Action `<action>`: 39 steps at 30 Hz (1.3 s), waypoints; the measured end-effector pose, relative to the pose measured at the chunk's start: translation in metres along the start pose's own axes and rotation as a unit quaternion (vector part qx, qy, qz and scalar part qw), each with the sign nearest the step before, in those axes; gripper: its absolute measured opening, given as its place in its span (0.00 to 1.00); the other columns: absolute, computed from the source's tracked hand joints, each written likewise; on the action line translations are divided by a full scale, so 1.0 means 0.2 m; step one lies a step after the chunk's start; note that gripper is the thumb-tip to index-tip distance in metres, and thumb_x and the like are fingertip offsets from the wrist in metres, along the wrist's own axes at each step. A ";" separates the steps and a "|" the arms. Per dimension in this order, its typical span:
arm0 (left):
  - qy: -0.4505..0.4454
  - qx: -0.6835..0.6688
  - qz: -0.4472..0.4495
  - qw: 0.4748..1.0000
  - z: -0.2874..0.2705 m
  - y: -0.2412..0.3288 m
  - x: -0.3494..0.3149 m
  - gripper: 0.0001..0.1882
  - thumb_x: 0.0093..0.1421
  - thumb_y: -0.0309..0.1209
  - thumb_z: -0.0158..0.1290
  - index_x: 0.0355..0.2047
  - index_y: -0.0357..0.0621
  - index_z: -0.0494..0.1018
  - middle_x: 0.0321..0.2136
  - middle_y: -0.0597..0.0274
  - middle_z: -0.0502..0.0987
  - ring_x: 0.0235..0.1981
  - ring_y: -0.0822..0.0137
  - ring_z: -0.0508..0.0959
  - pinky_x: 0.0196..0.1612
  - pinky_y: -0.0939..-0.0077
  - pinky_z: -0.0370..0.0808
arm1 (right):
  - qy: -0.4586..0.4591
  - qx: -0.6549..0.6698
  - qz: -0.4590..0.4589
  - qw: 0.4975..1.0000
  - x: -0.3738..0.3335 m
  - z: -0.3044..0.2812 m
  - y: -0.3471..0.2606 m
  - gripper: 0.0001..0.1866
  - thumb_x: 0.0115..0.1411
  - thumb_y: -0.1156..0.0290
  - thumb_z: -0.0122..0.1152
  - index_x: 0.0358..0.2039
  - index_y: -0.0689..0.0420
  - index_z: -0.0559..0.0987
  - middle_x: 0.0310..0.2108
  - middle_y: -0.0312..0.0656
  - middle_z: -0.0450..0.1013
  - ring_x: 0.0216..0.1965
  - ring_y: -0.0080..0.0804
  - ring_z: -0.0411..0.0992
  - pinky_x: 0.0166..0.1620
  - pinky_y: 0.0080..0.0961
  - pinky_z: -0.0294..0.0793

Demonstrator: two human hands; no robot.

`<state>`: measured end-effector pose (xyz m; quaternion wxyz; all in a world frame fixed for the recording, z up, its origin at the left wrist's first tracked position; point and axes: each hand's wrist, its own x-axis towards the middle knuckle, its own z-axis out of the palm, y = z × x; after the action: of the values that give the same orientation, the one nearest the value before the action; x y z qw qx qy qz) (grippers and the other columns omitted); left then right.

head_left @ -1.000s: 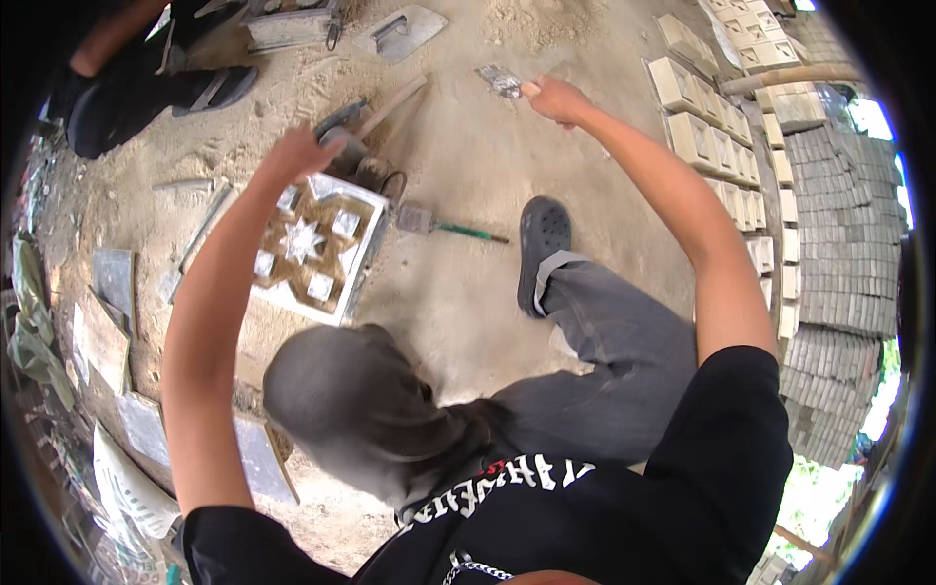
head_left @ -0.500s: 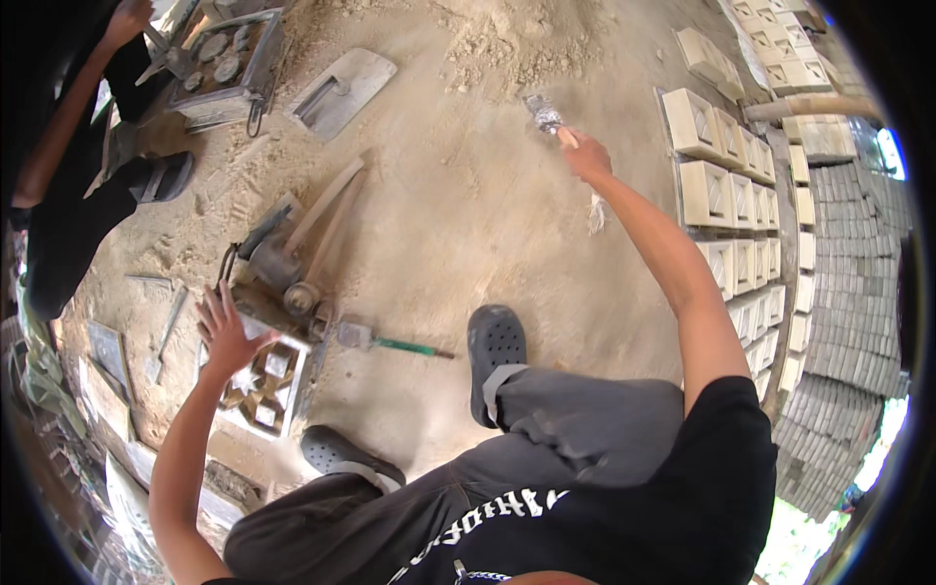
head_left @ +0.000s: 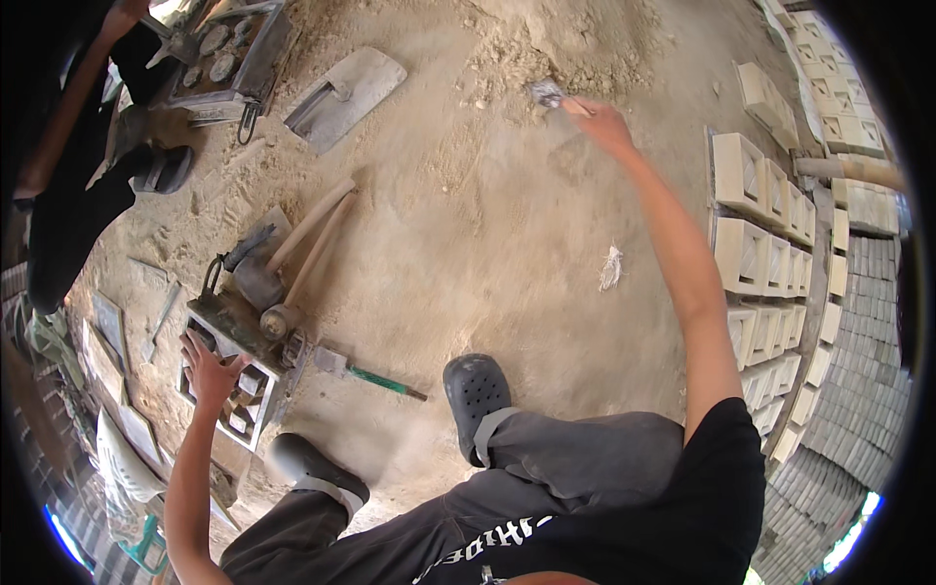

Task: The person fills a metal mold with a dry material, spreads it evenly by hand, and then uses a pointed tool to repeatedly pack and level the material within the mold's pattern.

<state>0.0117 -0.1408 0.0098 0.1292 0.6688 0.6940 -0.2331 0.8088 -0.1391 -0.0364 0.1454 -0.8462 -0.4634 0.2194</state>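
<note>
My right hand [head_left: 604, 129] grips a small trowel [head_left: 546, 93] by its wooden handle. The trowel's shiny flat blade is at the near edge of a sandy, cement-like pile [head_left: 595, 44]. My left hand [head_left: 212, 375] lies with fingers spread on a metal mould [head_left: 255, 405] that has a star-like pattern inside, and partly covers it. Two wooden-handled mallets [head_left: 304, 239] lean against the far side of this mould. A green-handled tool with a flat grey blade [head_left: 382, 380] lies on the ground beside it.
At the upper left a co-worker's arm [head_left: 68, 117] is over another mould [head_left: 239, 49]. A flat metal plate with a handle [head_left: 375, 88] and white string [head_left: 611, 268] lie on the ground. Cream hollow blocks [head_left: 756, 253] stand in rows at right, before grey stacks [head_left: 858, 361].
My right hand has carried the trowel forward to the pile's edge. My left hand is still over the mould, its fingers now lower on it. The whole view has shifted.
</note>
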 end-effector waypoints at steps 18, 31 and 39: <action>0.054 -0.019 -0.016 0.998 0.01 0.05 -0.05 0.76 0.35 0.71 0.61 0.70 0.39 0.34 0.71 0.41 0.38 0.71 0.41 0.42 0.65 0.36 0.52 | 0.049 0.060 0.076 0.994 0.44 0.31 -0.40 0.26 0.60 0.51 0.55 0.57 0.47 0.76 0.49 0.49 0.76 0.47 0.43 0.75 0.49 0.39 0.73; 0.073 -0.106 0.121 0.984 0.03 -0.22 -0.03 0.66 0.49 0.71 0.53 0.69 0.32 0.37 0.69 0.36 0.42 0.71 0.44 0.46 0.68 0.47 0.51 | 0.034 -0.035 -0.080 0.996 -0.04 0.18 -0.39 0.23 0.65 0.54 0.53 0.57 0.49 0.76 0.54 0.43 0.74 0.55 0.39 0.72 0.56 0.31 0.70; 0.145 -0.199 0.110 0.963 -0.08 -0.52 -0.08 0.52 0.62 0.66 0.42 0.69 0.37 0.42 0.64 0.31 0.54 0.64 0.38 0.60 0.66 0.55 0.58 | -0.013 -0.001 -0.279 0.960 -0.76 0.25 -0.86 0.23 0.62 0.67 0.57 0.58 0.52 0.74 0.54 0.48 0.74 0.54 0.40 0.74 0.52 0.29 0.72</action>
<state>-0.0886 -0.1463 0.0474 0.1827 0.7285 0.6598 0.0242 0.5882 -0.1755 0.0333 0.1944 -0.6803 -0.6832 0.1806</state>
